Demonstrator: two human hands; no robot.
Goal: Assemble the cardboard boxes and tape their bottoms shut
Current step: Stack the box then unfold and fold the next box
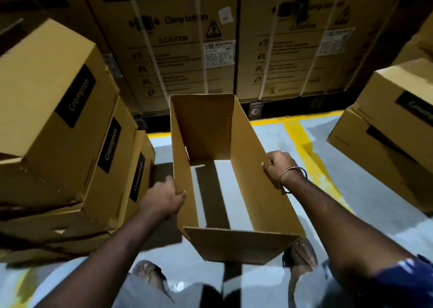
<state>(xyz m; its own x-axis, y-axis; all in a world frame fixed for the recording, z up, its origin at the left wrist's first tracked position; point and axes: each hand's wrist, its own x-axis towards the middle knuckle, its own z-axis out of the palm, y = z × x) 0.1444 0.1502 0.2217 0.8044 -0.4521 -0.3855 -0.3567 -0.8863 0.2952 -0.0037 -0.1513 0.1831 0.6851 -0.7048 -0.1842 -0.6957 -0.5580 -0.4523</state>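
Open-ended cardboard box (243, 186) held up between both hands, grey floor (269, 132) visible straight through it. Left hand (164, 199) gripping the left wall's near edge, thumb hooked inside; right hand (280, 166) (metal bangle (293, 179) on the wrist) clasping the right wall's top edge. Left of the grip, stacked "Crompton" cartons (58, 111) crowding close; beyond, strapped cartons (178, 43) reading "Clamp bottom", "CAUTION". Rightward, open floor with yellow line (307, 153).

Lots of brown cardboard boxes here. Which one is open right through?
The plain brown cardboard box in the centre, gripped by the left hand and right hand: grey floor shows through it. The stacked Crompton boxes look closed.
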